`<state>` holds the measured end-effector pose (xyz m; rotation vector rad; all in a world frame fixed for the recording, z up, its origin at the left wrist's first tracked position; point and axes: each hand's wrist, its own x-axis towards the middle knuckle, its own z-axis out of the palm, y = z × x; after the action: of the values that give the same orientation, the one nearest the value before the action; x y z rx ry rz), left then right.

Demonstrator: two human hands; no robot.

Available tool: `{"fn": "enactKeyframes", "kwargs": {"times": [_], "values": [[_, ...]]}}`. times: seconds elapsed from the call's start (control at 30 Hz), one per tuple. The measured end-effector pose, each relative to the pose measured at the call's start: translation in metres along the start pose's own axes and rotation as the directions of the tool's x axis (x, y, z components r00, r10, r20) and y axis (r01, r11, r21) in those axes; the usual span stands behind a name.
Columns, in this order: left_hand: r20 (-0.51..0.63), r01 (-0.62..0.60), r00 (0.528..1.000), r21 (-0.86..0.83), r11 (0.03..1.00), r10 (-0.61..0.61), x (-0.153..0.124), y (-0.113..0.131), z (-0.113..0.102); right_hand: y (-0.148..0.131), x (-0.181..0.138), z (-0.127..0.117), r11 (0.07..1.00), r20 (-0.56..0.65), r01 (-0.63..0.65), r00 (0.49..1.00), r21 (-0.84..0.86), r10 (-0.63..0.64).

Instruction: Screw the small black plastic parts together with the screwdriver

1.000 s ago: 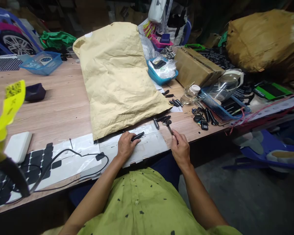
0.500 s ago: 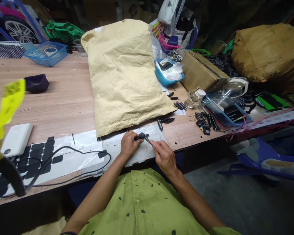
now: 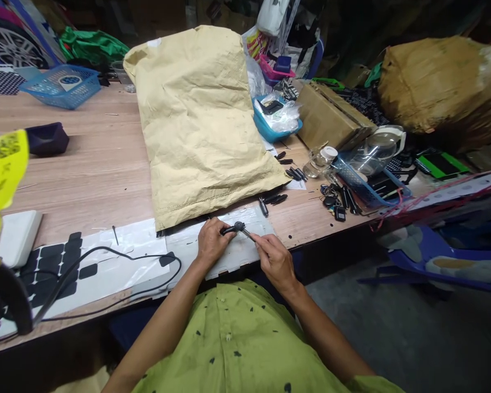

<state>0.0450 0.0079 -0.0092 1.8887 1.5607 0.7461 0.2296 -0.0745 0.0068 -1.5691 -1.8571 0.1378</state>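
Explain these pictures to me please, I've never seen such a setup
There's no machine here, just a person working bare-handed. The view comes from a camera on their head, aimed forward and down. The left hand holds a small black piece in its fingers. The right hand grips a tool with a dark round head at that piece; whether they touch is unclear. Under them, a white sheet lies on a wooden table, along with a large tan sack, loose black parts and a white-lidded jar.
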Motion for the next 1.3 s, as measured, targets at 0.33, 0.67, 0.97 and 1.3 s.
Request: {"fn": "enactKeyframes", "kwargs": {"times": [0.33,0.67,0.97,1.3], "values": [[0.015,-0.064,0.998,0.015,0.998,0.064,-0.003,-0.004,-0.001,0.064,0.017,-0.020,0.924,-0.248,-0.285,0.943,-0.256,0.222],[0.039,-0.116,0.993,0.011,0.993,0.115,-0.002,-0.007,-0.007,0.102,0.016,-0.002,0.762,-0.452,-0.478,0.849,-0.438,0.272],[0.497,-0.127,0.832,-0.264,0.956,0.247,-0.060,0.020,-0.031,0.100,0.018,0.002,0.768,-0.415,-0.472,0.860,-0.432,0.296],[0.801,0.261,0.592,-0.088,0.961,-0.087,-0.093,-0.023,-0.010,0.098,0.020,0.004,0.774,-0.398,-0.470,0.865,-0.425,0.307]]}}
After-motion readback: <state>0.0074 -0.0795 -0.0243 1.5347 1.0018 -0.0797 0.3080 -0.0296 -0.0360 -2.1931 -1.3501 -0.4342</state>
